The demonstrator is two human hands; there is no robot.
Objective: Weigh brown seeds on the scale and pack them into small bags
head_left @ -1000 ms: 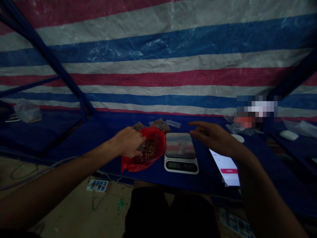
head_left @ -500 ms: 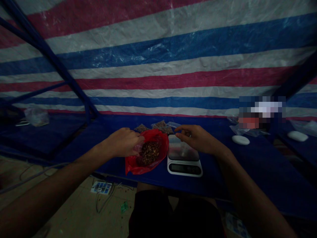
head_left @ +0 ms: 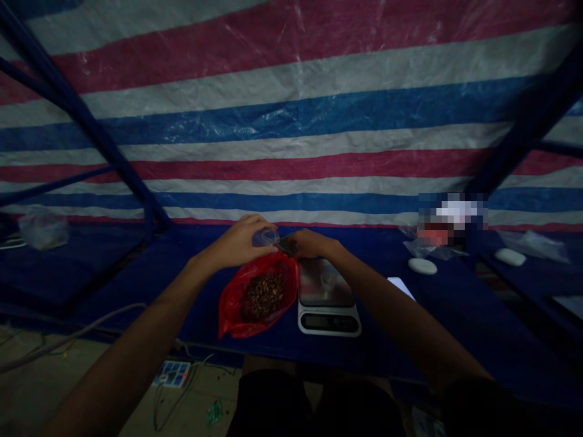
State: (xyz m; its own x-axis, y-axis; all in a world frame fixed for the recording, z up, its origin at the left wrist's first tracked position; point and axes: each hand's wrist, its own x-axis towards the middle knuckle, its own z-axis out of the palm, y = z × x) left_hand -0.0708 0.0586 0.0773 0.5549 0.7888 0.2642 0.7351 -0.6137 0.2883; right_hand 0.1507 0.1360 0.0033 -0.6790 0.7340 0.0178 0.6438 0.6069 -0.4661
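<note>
Beyond the back rim of a red plastic bag [head_left: 234,294], my left hand [head_left: 243,243] is curled around a piece of clear plastic [head_left: 265,237], seemingly a small bag. The red bag stands wide, with loose small brown pieces [head_left: 264,294] inside. Close by, my right hand [head_left: 312,243] has its fingers closed at a small clear bag with dark contents [head_left: 288,244]; its fingertips are partly hidden. Below my right wrist sits a white kitchen scale [head_left: 330,325] with a metal top, and a small clear cup [head_left: 328,281] rests on it.
A white oval object [head_left: 422,266] and clear plastic bags [head_left: 432,249] lie right on the blue table [head_left: 378,249]. A bright white flat object [head_left: 401,287] shows beside my right forearm. Blue frame bars [head_left: 104,145] slant at both sides. A power strip [head_left: 173,373] lies on the floor.
My left hand has moved from inside the red bag to beyond its back rim. My right hand has moved left from above the scale to the small bags. The view has shifted slightly.
</note>
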